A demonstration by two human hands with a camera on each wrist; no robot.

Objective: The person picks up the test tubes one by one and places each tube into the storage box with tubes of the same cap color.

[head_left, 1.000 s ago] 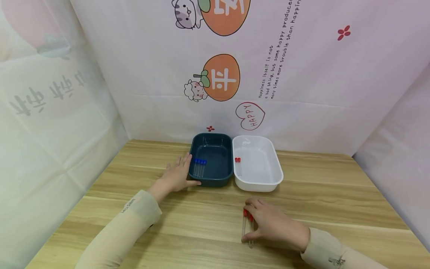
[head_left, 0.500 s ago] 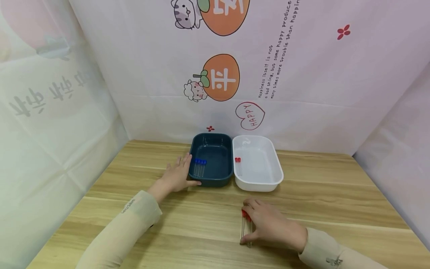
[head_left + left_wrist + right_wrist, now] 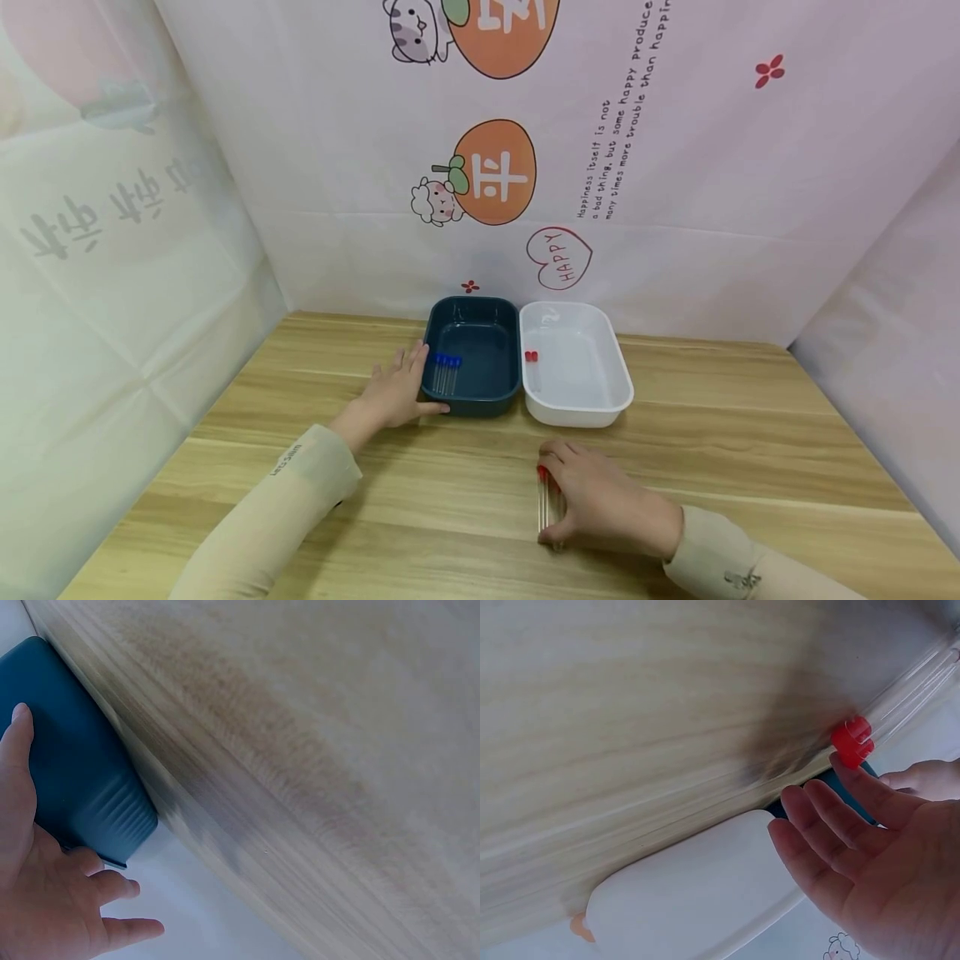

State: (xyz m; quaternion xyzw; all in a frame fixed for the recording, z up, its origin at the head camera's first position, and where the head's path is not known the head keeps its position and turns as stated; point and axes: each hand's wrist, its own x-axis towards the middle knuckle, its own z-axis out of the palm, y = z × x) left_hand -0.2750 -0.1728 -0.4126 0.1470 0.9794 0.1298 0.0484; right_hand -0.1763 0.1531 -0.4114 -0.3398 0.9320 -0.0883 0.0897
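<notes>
My left hand rests against the left wall of the dark blue tray, its fingers extended and the thumb along the front; the left wrist view shows the same hand spread on the tray. Several blue-capped test tubes lie inside it. In front of the white tray, my right hand pinches clear red-capped test tubes lengthwise, fingers at the caps and thumb at the lower ends. In the right wrist view, the index finger touches the red caps. The hand hides part of the tubes.
Two red-capped tubes lie along the left side inside the white tray. Both trays stand side by side at the back of the wooden table, before a printed white cloth.
My right hand has shifted slightly left with the red-capped test tubes, which now stand closer together and more in line. The left hand and the trays have stayed still.
</notes>
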